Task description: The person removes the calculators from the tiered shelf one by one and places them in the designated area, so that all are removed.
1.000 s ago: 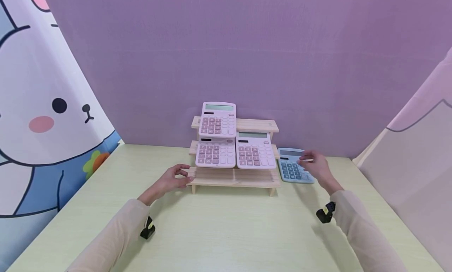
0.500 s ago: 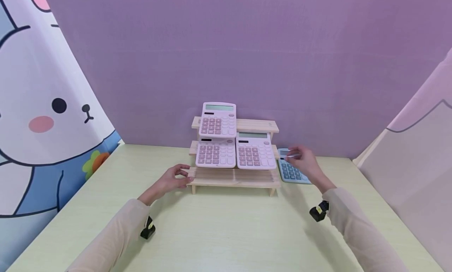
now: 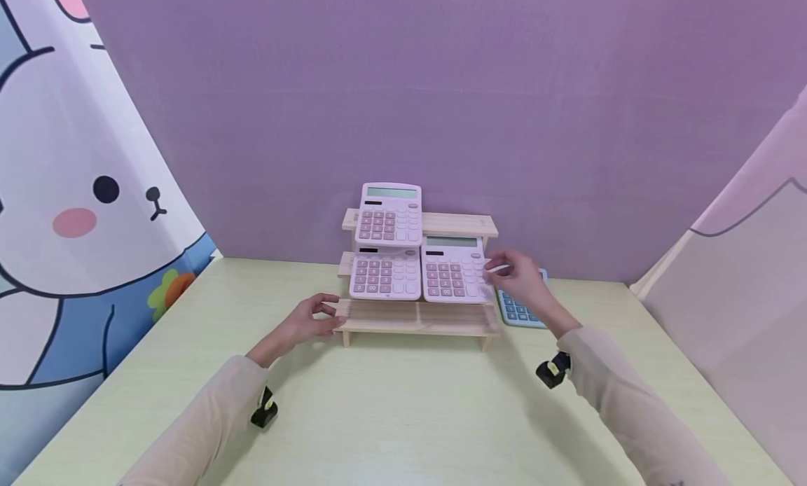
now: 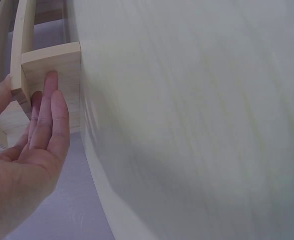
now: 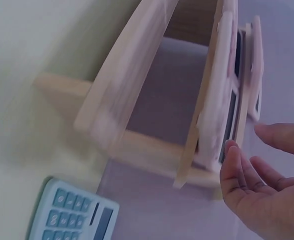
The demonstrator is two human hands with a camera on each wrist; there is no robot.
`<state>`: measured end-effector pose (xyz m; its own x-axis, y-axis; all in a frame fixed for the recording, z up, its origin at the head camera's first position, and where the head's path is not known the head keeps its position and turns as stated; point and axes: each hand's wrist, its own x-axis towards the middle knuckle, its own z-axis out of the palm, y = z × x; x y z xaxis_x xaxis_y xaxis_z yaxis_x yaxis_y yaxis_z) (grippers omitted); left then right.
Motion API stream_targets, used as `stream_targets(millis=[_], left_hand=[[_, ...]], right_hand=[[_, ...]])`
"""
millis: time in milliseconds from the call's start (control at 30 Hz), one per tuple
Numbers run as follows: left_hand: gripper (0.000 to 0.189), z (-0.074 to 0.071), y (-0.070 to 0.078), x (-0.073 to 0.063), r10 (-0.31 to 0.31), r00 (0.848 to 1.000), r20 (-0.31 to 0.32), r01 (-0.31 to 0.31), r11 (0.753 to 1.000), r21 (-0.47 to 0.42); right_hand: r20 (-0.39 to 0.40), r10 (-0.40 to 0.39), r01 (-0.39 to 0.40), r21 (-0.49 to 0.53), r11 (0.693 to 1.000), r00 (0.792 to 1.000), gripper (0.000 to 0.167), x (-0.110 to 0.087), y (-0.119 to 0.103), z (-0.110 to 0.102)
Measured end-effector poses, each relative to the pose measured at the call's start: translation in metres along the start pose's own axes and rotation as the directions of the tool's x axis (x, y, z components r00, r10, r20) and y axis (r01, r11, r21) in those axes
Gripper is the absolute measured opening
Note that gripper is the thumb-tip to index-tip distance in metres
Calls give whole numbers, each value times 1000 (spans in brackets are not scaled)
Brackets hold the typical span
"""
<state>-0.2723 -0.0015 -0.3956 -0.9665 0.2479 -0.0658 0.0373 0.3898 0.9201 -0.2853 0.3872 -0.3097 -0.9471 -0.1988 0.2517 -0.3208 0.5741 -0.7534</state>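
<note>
A three-step wooden stand stands on the table. My left hand holds the left end of its lowest step; in the left wrist view, the thumb lies at the board and the fingers reach against the leg. Three pink calculators lean on the stand: one on the top step and two side by side on the middle step, the left and the right. My right hand is beside the right one, thumb and fingers apart in the right wrist view, with nothing between them.
A blue calculator lies on the table right of the stand, partly behind my right hand. A purple backdrop rises behind. Printed cloths, one with a cartoon bear, border the left and right.
My right hand has moved left from over the blue calculator to the right edge of the pink one on the middle step. The left hand and the calculators have stayed put.
</note>
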Motion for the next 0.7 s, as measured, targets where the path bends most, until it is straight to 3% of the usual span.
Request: stream_targets(millis=[400,700], left_hand=[[57,0,0,-1,3,1000,2,-3,1000,-7],[57,1,2,-2,-1,1000,-2,1,1000,0]], right_hand=[[4,-54,54,31,998,999,38,12,-26,24],[6,-13,12,143,990,1000,41,26,-35,46]])
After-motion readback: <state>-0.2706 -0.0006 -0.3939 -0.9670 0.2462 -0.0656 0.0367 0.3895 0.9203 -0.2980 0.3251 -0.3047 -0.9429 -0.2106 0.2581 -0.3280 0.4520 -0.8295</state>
